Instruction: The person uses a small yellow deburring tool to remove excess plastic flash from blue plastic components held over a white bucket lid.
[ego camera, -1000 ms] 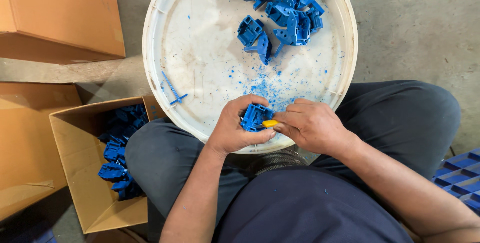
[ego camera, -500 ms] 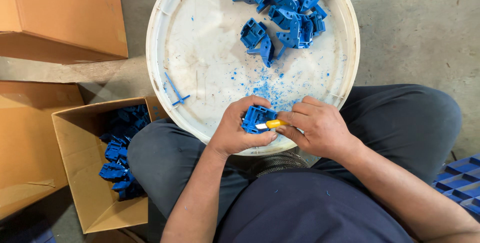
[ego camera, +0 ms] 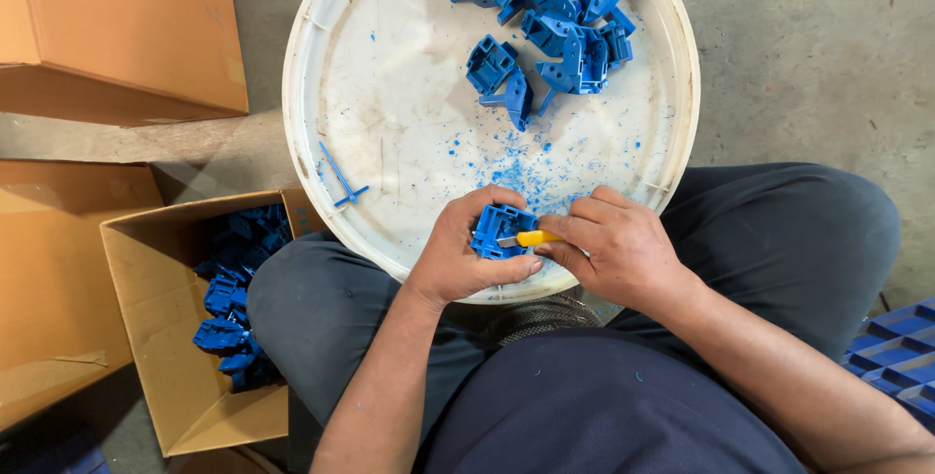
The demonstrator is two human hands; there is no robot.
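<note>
Left hand [ego camera: 466,258] curled around blue plastic part [ego camera: 500,228], lower centre of frame, over near rim of white round tray [ego camera: 390,143]. Right hand [ego camera: 612,248] pinching yellow-handled knife [ego camera: 531,238], blade end against part. Pile of blue parts [ego camera: 555,16] upper centre on tray, blue shavings [ego camera: 531,172] between. Open cardboard box [ego camera: 156,338] with blue parts lower left

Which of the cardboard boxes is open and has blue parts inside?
The small open box by the person's left knee; blue parts lie inside. The other boxes are closed.
</note>
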